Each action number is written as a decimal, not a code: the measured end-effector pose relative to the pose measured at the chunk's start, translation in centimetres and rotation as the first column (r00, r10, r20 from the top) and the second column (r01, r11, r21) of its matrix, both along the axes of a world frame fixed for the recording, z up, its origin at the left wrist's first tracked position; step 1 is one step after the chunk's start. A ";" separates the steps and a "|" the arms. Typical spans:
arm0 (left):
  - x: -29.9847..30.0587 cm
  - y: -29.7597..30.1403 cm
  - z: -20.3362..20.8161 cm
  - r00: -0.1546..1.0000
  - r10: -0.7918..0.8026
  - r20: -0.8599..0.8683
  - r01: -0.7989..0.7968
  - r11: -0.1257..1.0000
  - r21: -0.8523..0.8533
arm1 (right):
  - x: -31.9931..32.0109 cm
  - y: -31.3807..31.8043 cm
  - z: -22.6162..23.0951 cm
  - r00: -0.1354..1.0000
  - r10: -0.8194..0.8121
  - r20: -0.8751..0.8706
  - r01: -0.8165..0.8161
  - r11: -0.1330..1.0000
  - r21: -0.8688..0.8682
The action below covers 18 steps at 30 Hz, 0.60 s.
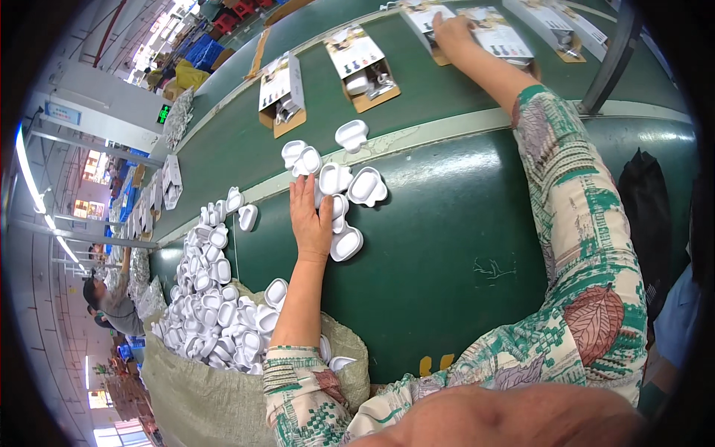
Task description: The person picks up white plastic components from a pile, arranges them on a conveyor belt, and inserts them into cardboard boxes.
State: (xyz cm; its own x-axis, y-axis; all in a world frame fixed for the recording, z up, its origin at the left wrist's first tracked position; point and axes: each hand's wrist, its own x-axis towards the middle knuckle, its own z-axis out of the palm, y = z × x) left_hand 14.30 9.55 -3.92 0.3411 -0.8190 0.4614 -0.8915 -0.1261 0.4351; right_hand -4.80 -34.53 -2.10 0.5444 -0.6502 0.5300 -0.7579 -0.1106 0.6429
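My left hand (309,220) lies flat, fingers together, on the green table (447,246) among several white plastic shells (346,242); its fingertips touch a shell near the table's pale edge strip. My right hand (450,30) reaches far across to the green conveyor belt (320,141) and presses on an open cardboard product box (432,18) with a printed card. Whether it grips the box I cannot tell. Both arms wear patterned green and cream sleeves.
A grey sack (201,395) heaped with white shells (216,320) stands at the lower left. More open boxes (361,67) ride the belt, another (281,93) to its left. A metal post (614,56) rises at the right. Another worker (112,298) sits far left.
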 end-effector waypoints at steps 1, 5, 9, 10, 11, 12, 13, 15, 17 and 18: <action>0.4 0.4 0.1 1.000 0.015 0.001 -0.015 1.000 0.004 | 0.2 0.9 0.2 1.000 -0.015 0.010 0.014 0.997 0.077; 1.2 1.5 0.4 0.999 0.043 0.016 -0.044 0.999 0.013 | -1.7 6.2 1.9 0.995 0.095 0.012 -0.096 0.992 0.082; 0.9 1.4 0.4 0.999 0.051 0.008 -0.051 0.998 0.034 | -1.4 15.4 3.5 0.629 0.662 0.408 -0.755 0.645 0.118; 0.9 1.3 0.3 0.999 0.042 0.009 -0.042 0.999 0.033 | -0.5 17.6 3.0 0.540 0.710 0.452 -0.837 0.510 0.200; 0.9 1.3 0.1 0.999 0.041 0.000 -0.041 0.999 0.028 | 0.7 19.2 1.9 0.446 0.740 0.504 -0.895 0.356 0.271; 1.1 1.3 0.0 0.999 0.041 -0.002 -0.041 0.999 0.023 | 1.7 20.9 1.0 0.370 0.771 0.519 -0.926 0.261 0.274; 0.9 1.1 0.0 0.999 0.038 -0.002 -0.038 0.999 0.022 | 2.2 21.6 0.4 0.294 0.795 0.531 -0.946 0.161 0.282; 0.6 0.8 0.0 0.999 0.044 -0.012 -0.043 0.999 0.016 | 2.9 21.5 0.0 0.304 0.783 0.543 -0.946 0.179 0.271; 0.5 0.9 -0.1 0.999 0.038 -0.027 -0.038 0.999 0.013 | 2.5 20.9 0.0 0.315 0.760 0.569 -0.944 0.190 0.270; 0.8 1.1 0.0 0.999 0.038 -0.037 -0.037 0.999 0.010 | 1.9 20.8 0.1 0.317 0.761 0.566 -0.943 0.191 0.272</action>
